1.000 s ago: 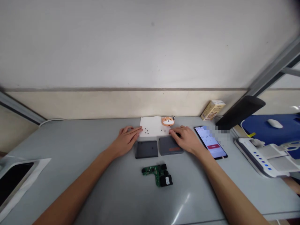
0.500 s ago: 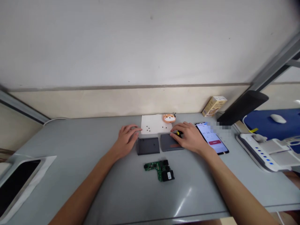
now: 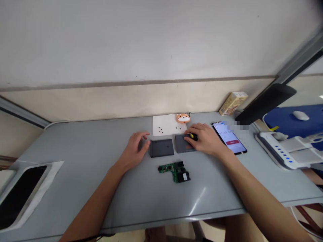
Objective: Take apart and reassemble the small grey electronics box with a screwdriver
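Observation:
My left hand (image 3: 134,150) hovers at or rests on the table left of a dark grey case half (image 3: 162,148), fingers apart and holding nothing. Its thumb is close to that panel's edge; I cannot tell whether they touch. My right hand (image 3: 204,139) lies over a second dark grey case half (image 3: 182,143), fingers curled round a yellow-and-black screwdriver (image 3: 193,136) of which only the handle end shows. Several tiny dark screws (image 3: 160,130) lie on a white sheet of paper (image 3: 166,121) behind. Nearer me is a green circuit board (image 3: 175,171).
An orange animal-faced case (image 3: 183,118) sits on the paper. To the right are a lit phone (image 3: 228,137), a carton (image 3: 233,102), a black upright object (image 3: 266,104) and a white power strip (image 3: 280,156). A dark-screened tablet-like device (image 3: 22,195) lies at the left.
The view has tipped downward, so everything appears higher. My left hand has drawn slightly back from the paper's edge, its fingers more bent. My right hand stays on the case half.

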`<action>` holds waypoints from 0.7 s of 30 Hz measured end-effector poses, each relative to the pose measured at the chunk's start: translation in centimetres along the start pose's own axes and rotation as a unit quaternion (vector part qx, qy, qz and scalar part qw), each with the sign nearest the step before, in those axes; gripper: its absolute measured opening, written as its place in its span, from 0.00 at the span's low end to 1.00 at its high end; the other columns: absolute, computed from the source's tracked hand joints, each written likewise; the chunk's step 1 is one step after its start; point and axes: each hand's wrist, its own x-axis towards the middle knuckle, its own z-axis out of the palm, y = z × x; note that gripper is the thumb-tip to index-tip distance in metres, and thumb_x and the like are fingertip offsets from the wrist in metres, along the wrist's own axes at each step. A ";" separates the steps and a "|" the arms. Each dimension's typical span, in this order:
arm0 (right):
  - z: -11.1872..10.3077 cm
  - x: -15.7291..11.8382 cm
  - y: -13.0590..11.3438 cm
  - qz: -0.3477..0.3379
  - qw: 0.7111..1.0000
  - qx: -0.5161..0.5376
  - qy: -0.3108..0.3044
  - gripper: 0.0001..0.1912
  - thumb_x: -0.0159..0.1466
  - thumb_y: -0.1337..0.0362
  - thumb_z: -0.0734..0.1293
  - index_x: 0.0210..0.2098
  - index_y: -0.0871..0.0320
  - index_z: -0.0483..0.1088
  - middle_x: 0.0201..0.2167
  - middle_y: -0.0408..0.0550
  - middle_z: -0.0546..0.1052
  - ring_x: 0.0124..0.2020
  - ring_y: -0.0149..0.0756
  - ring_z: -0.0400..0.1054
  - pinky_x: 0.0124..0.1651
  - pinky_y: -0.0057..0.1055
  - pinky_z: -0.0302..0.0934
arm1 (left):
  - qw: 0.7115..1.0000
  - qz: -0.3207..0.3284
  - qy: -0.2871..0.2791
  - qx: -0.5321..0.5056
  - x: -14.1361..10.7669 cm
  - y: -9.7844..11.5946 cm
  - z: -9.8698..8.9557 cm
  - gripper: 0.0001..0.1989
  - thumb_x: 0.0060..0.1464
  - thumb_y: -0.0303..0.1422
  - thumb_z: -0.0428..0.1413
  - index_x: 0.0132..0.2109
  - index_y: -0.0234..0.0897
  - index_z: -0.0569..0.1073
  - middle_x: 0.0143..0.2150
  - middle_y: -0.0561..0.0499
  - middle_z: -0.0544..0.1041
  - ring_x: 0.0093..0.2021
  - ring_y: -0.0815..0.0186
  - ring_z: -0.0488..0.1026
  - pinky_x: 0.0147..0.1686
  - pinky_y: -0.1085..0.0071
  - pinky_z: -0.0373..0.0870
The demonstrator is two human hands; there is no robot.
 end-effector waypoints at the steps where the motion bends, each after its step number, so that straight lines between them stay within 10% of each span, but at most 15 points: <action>1: -0.2 -0.1 -0.3 -0.001 1.000 0.000 0.007 0.14 0.69 0.55 0.65 0.47 0.53 0.78 0.47 0.53 0.81 0.49 0.49 0.72 0.53 0.45 0.61 | 1.000 0.003 -0.010 0.002 0.0 0.2 0.0 0.15 0.69 0.40 0.50 0.60 0.43 0.68 0.51 0.46 0.72 0.52 0.59 0.70 0.56 0.59 0.68; 10: -0.9 -1.7 -3.8 -0.067 0.997 -0.019 -0.023 0.14 0.71 0.58 0.62 0.50 0.52 0.77 0.49 0.53 0.78 0.47 0.46 0.72 0.53 0.45 0.60 | 0.998 0.021 -0.048 0.016 0.0 1.3 -0.4 0.13 0.67 0.39 0.53 0.56 0.42 0.71 0.47 0.47 0.75 0.54 0.56 0.68 0.57 0.54 0.68; 21: -0.7 -1.8 -1.8 -0.036 0.997 -0.001 -0.061 0.26 0.67 0.46 0.68 0.61 0.48 0.71 0.57 0.54 0.75 0.50 0.51 0.72 0.55 0.50 0.64 | 0.998 0.022 -0.032 0.039 0.0 0.8 0.1 0.15 0.65 0.43 0.56 0.55 0.45 0.75 0.50 0.47 0.77 0.56 0.55 0.66 0.60 0.52 0.67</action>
